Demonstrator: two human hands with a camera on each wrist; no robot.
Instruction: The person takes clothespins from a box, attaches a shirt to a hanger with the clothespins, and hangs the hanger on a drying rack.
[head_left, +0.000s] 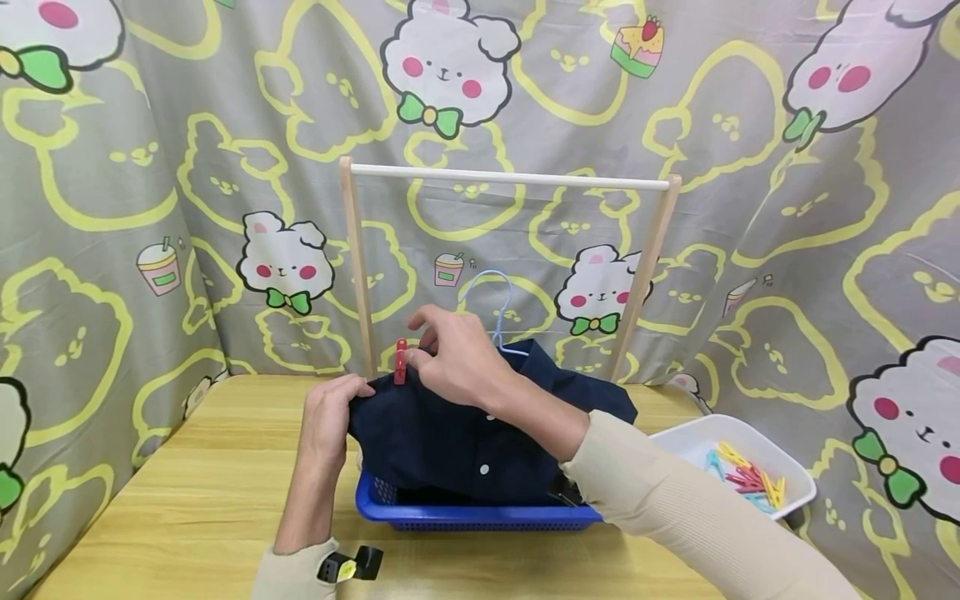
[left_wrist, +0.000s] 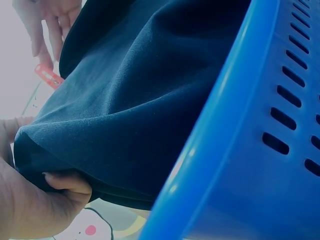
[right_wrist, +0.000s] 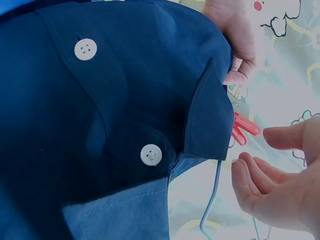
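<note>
A dark navy shirt (head_left: pixel 442 450) with white buttons hangs on a light blue wire hanger (head_left: pixel 498 333), its lower part in a blue basket (head_left: pixel 487 515). My left hand (head_left: pixel 326 412) grips the shirt's left shoulder area; the left wrist view shows the thumb (left_wrist: pixel 70 182) bent against the cloth. A red clothespin (head_left: pixel 401 362) is clipped upright on the shoulder edge, between my hands. Close beside it is my right hand (head_left: pixel 465 358), and the right wrist view shows its fingers (right_wrist: pixel 262 172) loosely bent, a gap separating them from the clothespin.
Behind the basket stands a wooden rack with a white rod (head_left: pixel 510 177). To the right, a white tray (head_left: pixel 798 487) holds several yellow, pink and blue clothespins (head_left: pixel 742 477). A patterned curtain (head_left: pixel 480 225) surrounds the wooden table (head_left: pixel 225 475).
</note>
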